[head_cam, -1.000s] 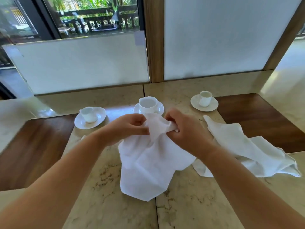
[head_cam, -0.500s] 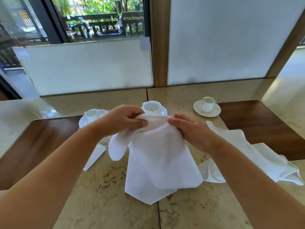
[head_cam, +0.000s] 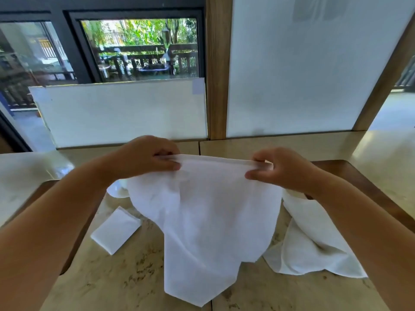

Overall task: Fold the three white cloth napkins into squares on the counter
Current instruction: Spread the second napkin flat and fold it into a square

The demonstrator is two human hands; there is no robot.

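The limp white cloth napkin (head_cam: 202,221) hangs in the air, stretched along its top hem between our two hands, with its lowest corner draping down to touch the pale marbled stone tabletop (head_cam: 134,277). We judge it is held up this way to let the cloth fall straight and to find two corners before laying it flat for the first fold.

Left hand (head_cam: 143,158): fingers (head_cam: 166,164) closed in a pinch over the hem, thumb on our side, cloth bunched under the palm. Right hand (head_cam: 280,169): fingers (head_cam: 253,175) likewise closed on the hem, thumb below and knuckles curled over the top edge. The hem runs taut from one pinch to the other.

Below and outward of the left fingers, a small white napkin already folded into a square (head_cam: 115,230) lies flat on the tabletop, apart from the hanging cloth. Below and outward of the right fingers, a crumpled unfolded white napkin (head_cam: 310,248) sprawls on the tabletop, partly hidden behind the held one and under our right forearm.

Just under the left wrist, a white saucer edge (head_cam: 114,190) peeks out from behind the cloth; what stands on it we cannot tell.

By our judgement: one napkin done, one in hand, one waiting.
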